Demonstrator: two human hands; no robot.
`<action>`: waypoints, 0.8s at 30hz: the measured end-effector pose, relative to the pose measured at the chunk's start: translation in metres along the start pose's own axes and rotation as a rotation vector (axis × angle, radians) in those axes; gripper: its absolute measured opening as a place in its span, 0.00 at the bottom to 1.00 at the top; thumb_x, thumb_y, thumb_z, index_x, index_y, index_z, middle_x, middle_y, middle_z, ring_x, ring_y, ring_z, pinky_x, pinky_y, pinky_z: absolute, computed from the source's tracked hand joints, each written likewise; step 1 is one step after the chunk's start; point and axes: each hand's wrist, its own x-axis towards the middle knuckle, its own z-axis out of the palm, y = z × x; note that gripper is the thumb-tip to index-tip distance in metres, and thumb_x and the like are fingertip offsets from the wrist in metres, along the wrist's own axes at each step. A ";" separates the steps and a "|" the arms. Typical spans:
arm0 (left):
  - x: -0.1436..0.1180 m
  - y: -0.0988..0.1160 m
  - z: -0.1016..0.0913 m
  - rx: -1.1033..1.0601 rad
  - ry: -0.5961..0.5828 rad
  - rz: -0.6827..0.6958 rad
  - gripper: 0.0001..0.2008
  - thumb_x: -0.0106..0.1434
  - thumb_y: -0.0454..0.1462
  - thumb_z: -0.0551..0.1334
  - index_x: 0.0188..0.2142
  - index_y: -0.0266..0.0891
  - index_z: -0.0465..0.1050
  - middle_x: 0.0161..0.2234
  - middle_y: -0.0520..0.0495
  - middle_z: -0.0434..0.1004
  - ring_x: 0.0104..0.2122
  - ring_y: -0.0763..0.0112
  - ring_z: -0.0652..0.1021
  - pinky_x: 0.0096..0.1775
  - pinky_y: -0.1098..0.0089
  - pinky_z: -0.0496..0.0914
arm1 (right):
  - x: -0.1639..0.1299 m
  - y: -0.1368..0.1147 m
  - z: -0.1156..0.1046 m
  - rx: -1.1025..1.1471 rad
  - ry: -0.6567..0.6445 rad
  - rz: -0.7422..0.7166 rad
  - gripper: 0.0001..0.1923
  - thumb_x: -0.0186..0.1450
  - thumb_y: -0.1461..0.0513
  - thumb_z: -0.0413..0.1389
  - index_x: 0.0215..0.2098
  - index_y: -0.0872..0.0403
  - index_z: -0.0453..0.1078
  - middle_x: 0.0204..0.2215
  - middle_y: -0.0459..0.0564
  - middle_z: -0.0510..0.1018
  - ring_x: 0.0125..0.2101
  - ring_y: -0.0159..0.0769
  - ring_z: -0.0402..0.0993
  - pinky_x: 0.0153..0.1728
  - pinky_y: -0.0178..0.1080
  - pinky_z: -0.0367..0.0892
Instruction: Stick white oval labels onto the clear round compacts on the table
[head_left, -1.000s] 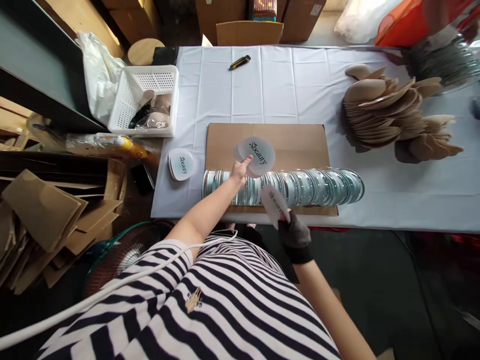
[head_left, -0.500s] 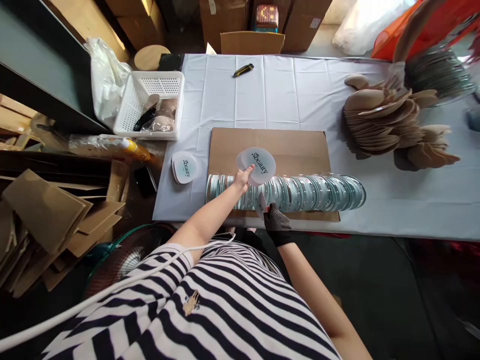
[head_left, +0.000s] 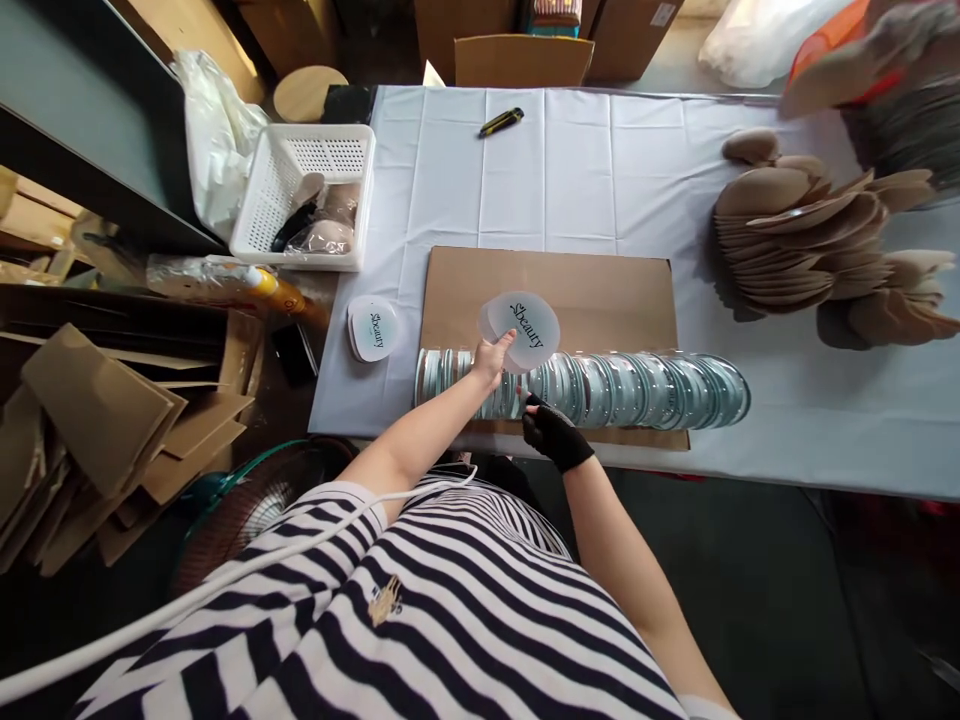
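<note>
The left hand [head_left: 491,362] pinches a frosted lid [head_left: 523,330] printed "Sbeauty" above the row of clear cases [head_left: 585,388] on the cardboard sheet [head_left: 600,290]. The gloved right hand [head_left: 551,430] touches the row, grip unclear. A white basket [head_left: 300,195] on the desk [head_left: 600,160] holds bagged pads.

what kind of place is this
Probably a small packing workshop or stockroom: a long row of clear round cases lies on a cardboard sheet, tan puff-shaped pieces are heaped on the cloth-covered table, and cardboard boxes stand behind.
</note>
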 end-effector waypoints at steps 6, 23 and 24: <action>-0.008 -0.001 0.004 0.041 -0.006 0.048 0.14 0.55 0.31 0.70 0.43 0.36 0.79 0.40 0.44 0.84 0.50 0.60 0.79 0.57 0.58 0.69 | 0.013 -0.022 -0.045 -0.022 0.424 -0.122 0.28 0.68 0.54 0.44 0.64 0.56 0.59 0.51 0.61 0.75 0.49 0.42 0.73 0.48 0.45 0.70; -0.017 0.047 -0.016 -0.052 -0.004 -0.004 0.14 0.56 0.33 0.71 0.43 0.35 0.78 0.44 0.41 0.83 0.54 0.57 0.77 0.59 0.54 0.68 | -0.075 -0.018 0.002 -0.514 0.669 -0.170 0.25 0.68 0.55 0.45 0.56 0.60 0.68 0.32 0.58 0.79 0.30 0.43 0.74 0.30 0.39 0.65; -0.013 0.052 -0.019 -0.068 0.011 -0.011 0.16 0.56 0.32 0.71 0.45 0.35 0.78 0.45 0.41 0.82 0.53 0.57 0.77 0.59 0.55 0.69 | -0.088 -0.010 0.010 -0.595 0.564 -0.154 0.24 0.68 0.55 0.46 0.58 0.58 0.67 0.32 0.57 0.79 0.29 0.42 0.74 0.29 0.38 0.64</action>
